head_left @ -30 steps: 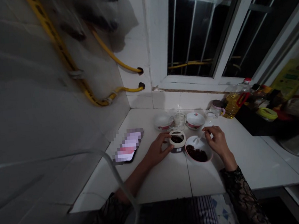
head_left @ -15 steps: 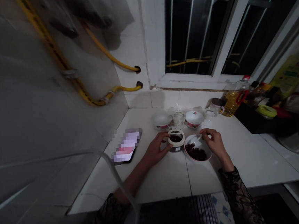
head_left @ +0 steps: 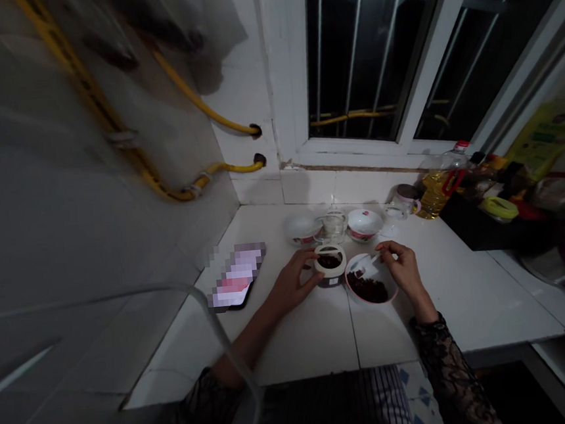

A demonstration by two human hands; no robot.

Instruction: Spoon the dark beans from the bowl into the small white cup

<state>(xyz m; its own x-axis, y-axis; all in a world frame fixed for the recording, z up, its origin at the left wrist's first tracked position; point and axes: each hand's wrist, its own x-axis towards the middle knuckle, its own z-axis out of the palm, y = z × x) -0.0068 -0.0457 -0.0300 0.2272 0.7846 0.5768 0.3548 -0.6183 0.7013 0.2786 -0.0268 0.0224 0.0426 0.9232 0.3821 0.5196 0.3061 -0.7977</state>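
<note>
My left hand [head_left: 293,282] grips the left side of a small round jar [head_left: 332,275] with a pale rim and dark contents. Right beside the jar stands a white bowl [head_left: 390,285] with a pink rim, partly filled with dark red pieces. The fingers of my right hand [head_left: 402,267] are closed on the handle of a white spoon [head_left: 367,261], whose head dips into the bowl near the red pieces.
Behind are a bowl [head_left: 300,229], a glass container [head_left: 333,227], a floral bowl [head_left: 364,223] and a glass jar [head_left: 403,201]. A lit phone [head_left: 236,277] lies left. An oil bottle [head_left: 434,192] and a black box of condiments [head_left: 476,225] stand right.
The spoon's white head now shows more clearly over the red pieces in the bowl. The whole view has shifted slightly; my left hand stays on the jar.
</note>
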